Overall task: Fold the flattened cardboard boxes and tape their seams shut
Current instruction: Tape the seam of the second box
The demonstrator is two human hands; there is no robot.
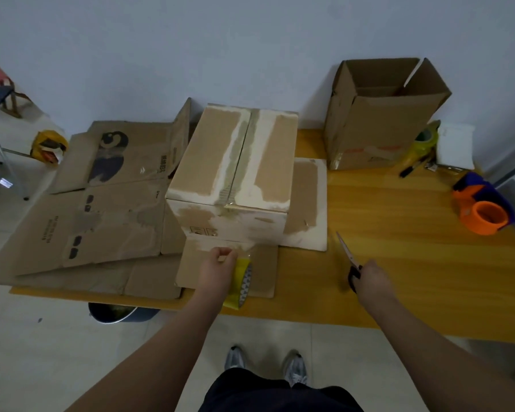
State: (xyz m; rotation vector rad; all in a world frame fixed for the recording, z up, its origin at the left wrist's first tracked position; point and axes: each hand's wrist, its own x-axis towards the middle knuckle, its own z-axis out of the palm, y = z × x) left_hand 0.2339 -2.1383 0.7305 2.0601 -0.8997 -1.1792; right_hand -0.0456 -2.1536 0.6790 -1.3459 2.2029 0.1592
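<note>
2 grey shoes [295,368] on pale tiles [57,337]; left hand [217,264] clamps a tape roll [242,282], right hand [370,278] clamps scissors [353,275], over a yellow table [414,233] by a white wall [250,40].

Plain indoor room serving as makeshift packing spot; home or back office, cannot tell. Bare pale wall [250,40], light tiled floor [57,352]. Wooden table [399,218] against wall, loaded with packing gear: flat cardboard [101,221] over left half, taped box [238,162] at centre, open box [381,114] far right by wall. Orange tape dispenser [482,212] at right edge; green tape roll [425,141] and markers [412,169] beside open box. Bin [116,313] under table's near edge. Metal-legged chair [0,138] and yellow bag [49,145] on floor, far left.
</note>
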